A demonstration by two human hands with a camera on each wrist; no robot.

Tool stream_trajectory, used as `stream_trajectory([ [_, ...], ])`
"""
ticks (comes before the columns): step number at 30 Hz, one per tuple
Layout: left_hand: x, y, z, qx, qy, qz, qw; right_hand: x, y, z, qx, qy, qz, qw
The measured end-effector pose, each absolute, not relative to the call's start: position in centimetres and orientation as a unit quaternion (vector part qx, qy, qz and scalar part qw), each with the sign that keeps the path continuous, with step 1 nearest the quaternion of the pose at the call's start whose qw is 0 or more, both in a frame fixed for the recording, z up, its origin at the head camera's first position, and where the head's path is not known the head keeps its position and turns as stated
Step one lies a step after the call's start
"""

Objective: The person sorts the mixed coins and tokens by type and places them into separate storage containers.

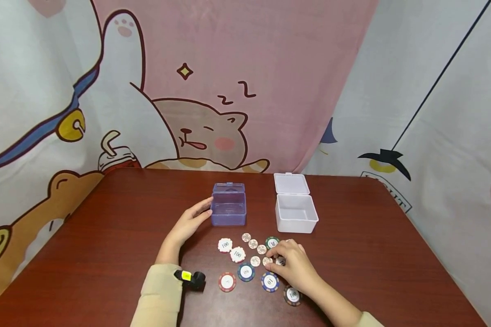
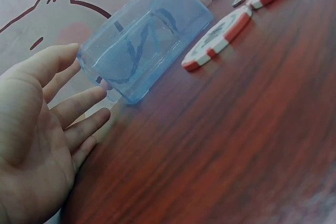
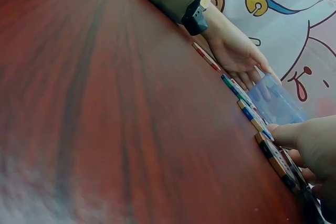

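Observation:
My left hand [image 1: 191,223] rests its fingertips against the left side of a see-through blue box [image 1: 228,214], whose lid stands up. Its fingers are fairly straight in the left wrist view. Over the chips, my right hand [image 1: 293,264] has thumb and forefinger at opposite edges of a small round coin-like token [image 1: 267,261], pinching it. Similar tokens [image 1: 253,244] lie to its left. Partly under that hand is a dark chip [image 1: 280,261]. Close by are a green chip [image 1: 272,243], a blue chip [image 1: 270,282] and a black chip [image 1: 293,295].
A white box [image 1: 296,213] with its lid raised stands at the back right. White chips [image 1: 237,255], a dark blue chip [image 1: 246,272] and a red chip [image 1: 227,282] lie left of the tokens. A patterned curtain [image 1: 270,68] hangs behind the wooden table [image 1: 372,254].

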State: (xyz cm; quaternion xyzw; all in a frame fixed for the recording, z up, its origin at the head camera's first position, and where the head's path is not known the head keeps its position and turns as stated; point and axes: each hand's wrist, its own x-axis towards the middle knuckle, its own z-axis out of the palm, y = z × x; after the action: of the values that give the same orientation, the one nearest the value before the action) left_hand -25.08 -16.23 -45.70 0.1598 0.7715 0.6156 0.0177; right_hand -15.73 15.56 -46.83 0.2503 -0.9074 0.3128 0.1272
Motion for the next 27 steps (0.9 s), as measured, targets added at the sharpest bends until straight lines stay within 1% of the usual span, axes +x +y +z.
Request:
stream_trajectory([
  [7,-25.33,-16.41,-46.17,0.157,0.773,0.615,0.014,-15.80,15.43,-46.84,0.231,-0.911,0.328,0.101],
  [12,-25.66,-16.36,-45.99,0.170,0.766,0.620,0.013,-16.07,15.46,-46.72,0.218,-0.902,0.350,0.125],
  [16,-25.79,-16.39,-46.05,0.173,0.764,0.622,0.010,-16.28,15.59,-46.82,0.225,-0.889,0.369,0.151],
  [19,-25.79,-16.38,-46.07,0.167,0.767,0.620,0.010,-16.34,15.66,-46.89,0.232,-0.883,0.377,0.159],
  [27,-25.55,-16.21,-45.97,0.156,0.772,0.616,0.015,-16.07,15.68,-46.57,0.219,-0.878,0.404,0.132],
])
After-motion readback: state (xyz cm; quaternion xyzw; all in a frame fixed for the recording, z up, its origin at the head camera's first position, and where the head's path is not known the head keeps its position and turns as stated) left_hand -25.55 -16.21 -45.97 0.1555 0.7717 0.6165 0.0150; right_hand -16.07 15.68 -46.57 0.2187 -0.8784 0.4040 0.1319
